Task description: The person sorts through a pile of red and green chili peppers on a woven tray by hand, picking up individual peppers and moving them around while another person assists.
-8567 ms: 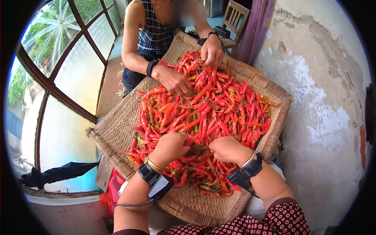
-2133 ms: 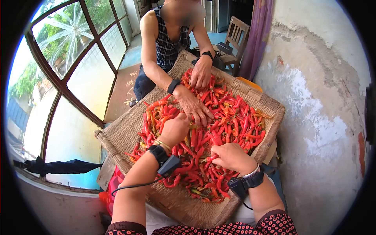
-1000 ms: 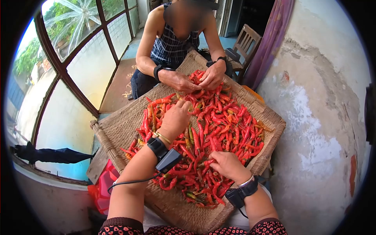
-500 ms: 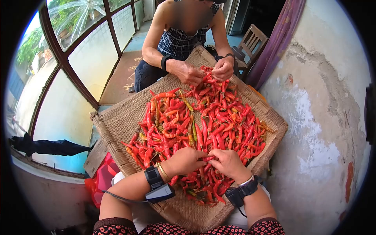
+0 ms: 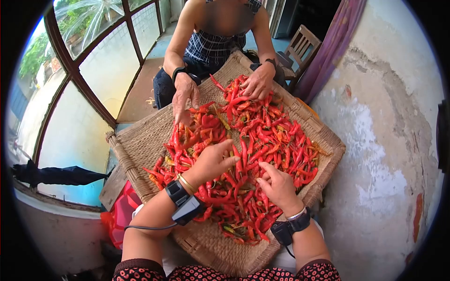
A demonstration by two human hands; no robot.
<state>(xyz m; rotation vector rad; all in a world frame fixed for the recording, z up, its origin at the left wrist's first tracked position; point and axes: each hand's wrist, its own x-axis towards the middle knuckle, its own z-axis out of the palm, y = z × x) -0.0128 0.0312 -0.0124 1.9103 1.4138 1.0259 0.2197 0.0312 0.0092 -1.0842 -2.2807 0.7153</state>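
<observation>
A big heap of red chili peppers (image 5: pixel 267 140), with a few yellowish and green ones among them, lies on a square woven tray (image 5: pixel 140 133). Over the left-centre of the heap, my left hand (image 5: pixel 213 161) reaches forward with thumb and fingers apart, and I see no pepper in it. My right hand (image 5: pixel 280 188) hovers at the near right of the heap, thumb and forefinger separated, nothing visible between them. Whether my fingertips touch the peppers is hard to make out. Each wrist carries a bangle and a strapped dark device.
Across the tray sits another person (image 5: pixel 220 42), whose two hands are on the chilies. A wooden chair (image 5: pixel 302 49) and purple curtain (image 5: pixel 333 51) stand behind. Framed windows and a folded dark umbrella (image 5: pixel 70 175) are left; a red bag (image 5: pixel 124 213) lies below. A peeling wall borders the right.
My hands were together pinching a red chili pepper; now they are apart, the left moved forward, the pepper gone from my fingers. The other person's hands have separated and lowered onto the heap.
</observation>
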